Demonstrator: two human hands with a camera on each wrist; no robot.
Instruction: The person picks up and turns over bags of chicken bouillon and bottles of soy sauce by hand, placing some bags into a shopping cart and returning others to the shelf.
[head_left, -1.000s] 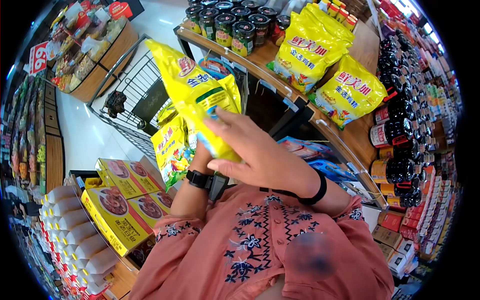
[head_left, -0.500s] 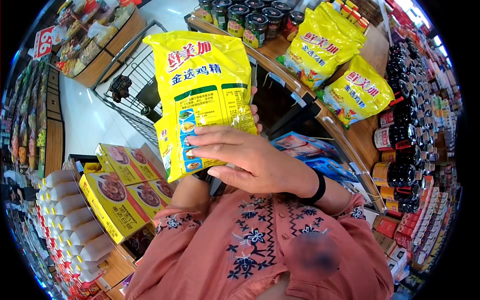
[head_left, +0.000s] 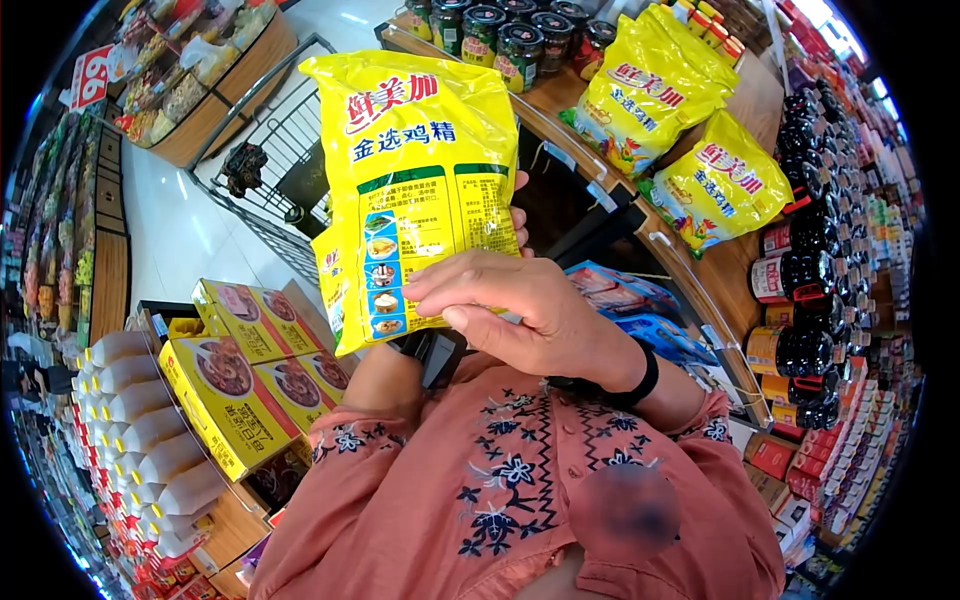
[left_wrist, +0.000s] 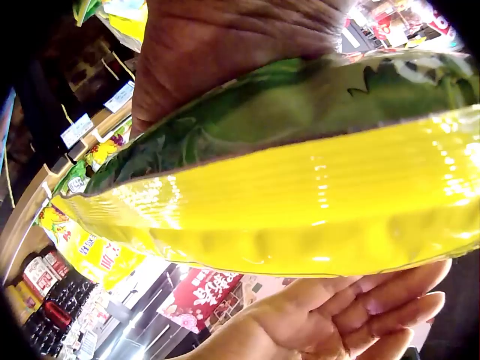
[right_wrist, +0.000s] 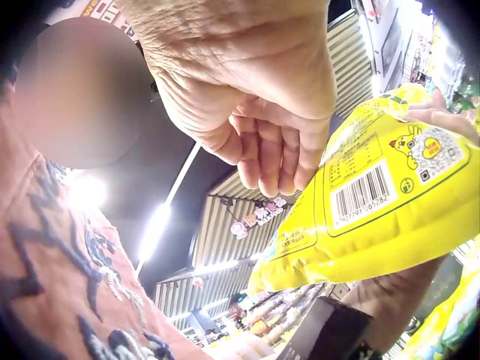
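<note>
A yellow bag is held up, its printed back toward the head camera. My left hand grips it from behind; only fingertips show past its right edge. In the left wrist view that hand lies against the bag's green side. My right hand is in front of the bag's lower part, fingers slightly bent and holding nothing. The right wrist view shows this hand with its fingertips close to the bag; whether they touch cannot be told. Another yellow bag shows partly behind.
A wire shopping cart stands behind the bag. On the wooden shelf at right are two groups of yellow bags, dark-lidded jars and bottles. Yellow boxes are at lower left.
The bag was tilted and narrow to the view; it has turned to show its broad printed back. My right hand has moved slightly right and down across it.
</note>
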